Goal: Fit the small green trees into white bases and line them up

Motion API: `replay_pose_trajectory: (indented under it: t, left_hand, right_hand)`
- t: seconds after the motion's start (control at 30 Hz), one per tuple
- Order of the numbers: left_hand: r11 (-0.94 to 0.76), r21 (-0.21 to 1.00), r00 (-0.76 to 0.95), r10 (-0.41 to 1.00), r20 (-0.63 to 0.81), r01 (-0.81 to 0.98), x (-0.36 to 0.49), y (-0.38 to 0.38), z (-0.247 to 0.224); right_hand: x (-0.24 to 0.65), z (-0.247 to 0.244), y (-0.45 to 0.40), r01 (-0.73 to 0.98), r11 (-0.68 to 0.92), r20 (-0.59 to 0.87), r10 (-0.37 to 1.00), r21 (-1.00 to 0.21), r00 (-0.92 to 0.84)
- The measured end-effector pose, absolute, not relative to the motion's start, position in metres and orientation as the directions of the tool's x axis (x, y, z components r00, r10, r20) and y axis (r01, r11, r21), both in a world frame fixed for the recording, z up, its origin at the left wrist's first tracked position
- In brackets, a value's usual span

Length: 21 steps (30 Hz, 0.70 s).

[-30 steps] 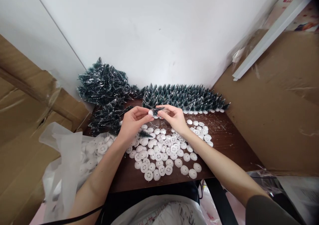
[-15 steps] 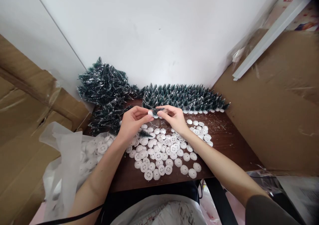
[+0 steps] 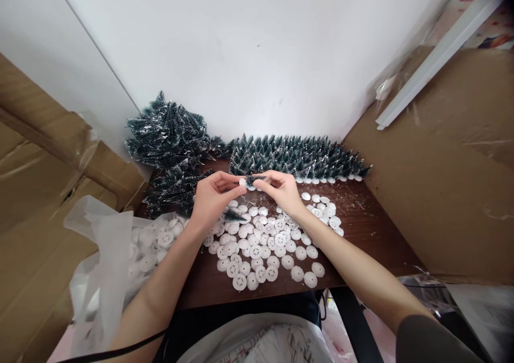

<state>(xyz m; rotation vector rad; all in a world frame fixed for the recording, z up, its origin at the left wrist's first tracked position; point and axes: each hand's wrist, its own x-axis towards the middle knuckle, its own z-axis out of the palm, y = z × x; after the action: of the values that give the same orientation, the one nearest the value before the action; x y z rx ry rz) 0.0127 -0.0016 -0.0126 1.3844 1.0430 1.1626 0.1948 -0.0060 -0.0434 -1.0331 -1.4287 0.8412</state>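
Observation:
My left hand pinches a small white round base between thumb and fingers. In my right hand is a miniature frosted pine tree, held lying sideways with its lower end against the base. Fingers partly cover where the two meet, so how far the stem sits in the base cannot be made out. Below my hands, many white round bases are spread over the table. A loose miniature tree lies on them beside my left wrist.
Rows of upright trees on white bases stand against the wall. Loose trees are heaped at the back left. A plastic bag of bases lies at the left edge. Cardboard flanks the brown table.
Both hands stay almost in place, with the base and tree still held together. The whole view shifts very slightly; nothing is let go.

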Motion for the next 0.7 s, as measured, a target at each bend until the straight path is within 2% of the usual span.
replay_pose_trajectory:
  t: [0.3, 0.47, 0.7]
  left_hand:
    - [-0.319, 0.939, 0.148, 0.942, 0.300, 0.129, 0.0149, -0.0043, -0.0152]
    - [-0.449, 0.860, 0.176, 0.892, 0.416, 0.242, 0.0146, -0.0043, -0.0190]
    - [-0.461, 0.853, 0.183, 0.886, 0.427, 0.244, 0.0143, -0.0032, -0.0210]
  right_hand:
    - [0.1934, -0.0446, -0.0061, 0.143, 0.322, 0.328, 0.944, -0.936, 0.021]
    - [0.1923, -0.0447, -0.0062, 0.108, 0.327, 0.332, 0.943, -0.939, 0.032]
    - [0.1917, -0.0433, -0.0073, 0.091, 0.317, 0.322, 0.946, -0.944, 0.039]
